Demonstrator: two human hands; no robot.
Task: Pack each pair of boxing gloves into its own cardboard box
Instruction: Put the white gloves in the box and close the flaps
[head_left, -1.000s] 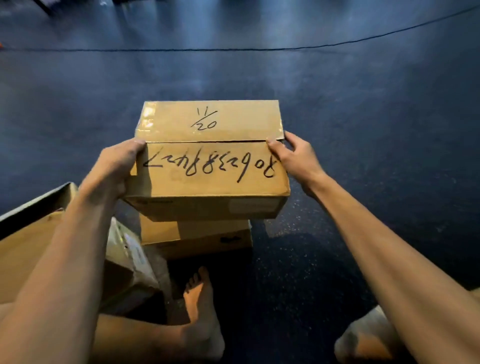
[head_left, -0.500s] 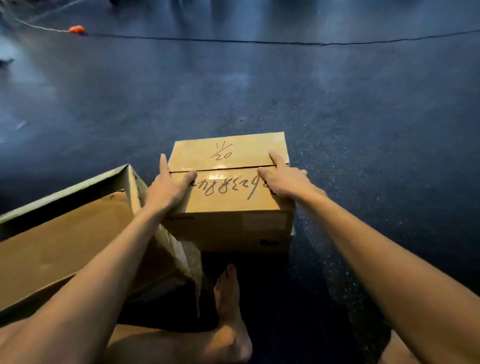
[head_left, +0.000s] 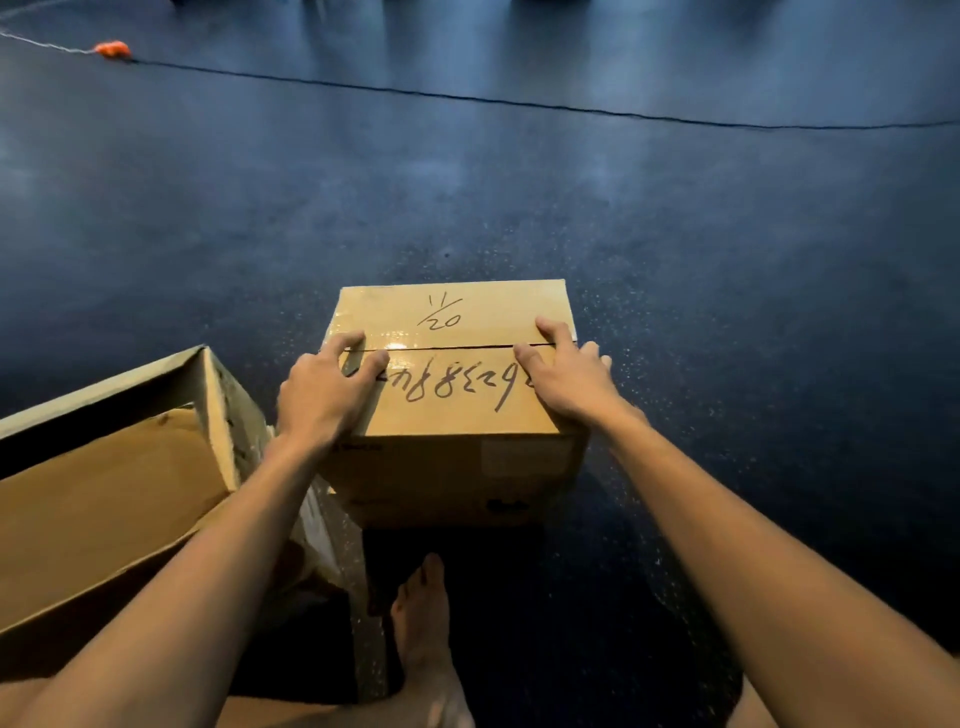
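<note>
The closed cardboard box (head_left: 452, 410) is seen at centre, marked by hand in black pen, its two top flaps met along a seam. It is set on a second box (head_left: 447, 506), which stands on the dark floor (head_left: 727, 312). The left grip (head_left: 324, 397) is laid flat on the lid's left edge, thumb and forefinger stretched across the seam, nothing clasped. The right grip (head_left: 571, 382) is pressed on the right edge, fingers straight and spread, clamped on nothing. Just beside the left forearm a large open carton (head_left: 104, 493) is found, with clear plastic wrap (head_left: 322, 525) at its near corner. A bare foot (head_left: 423, 629) is stretched out below the stack. Far back, a black cable (head_left: 519, 101) is run across the floor, an orange piece (head_left: 111, 49) at its left end.
</note>
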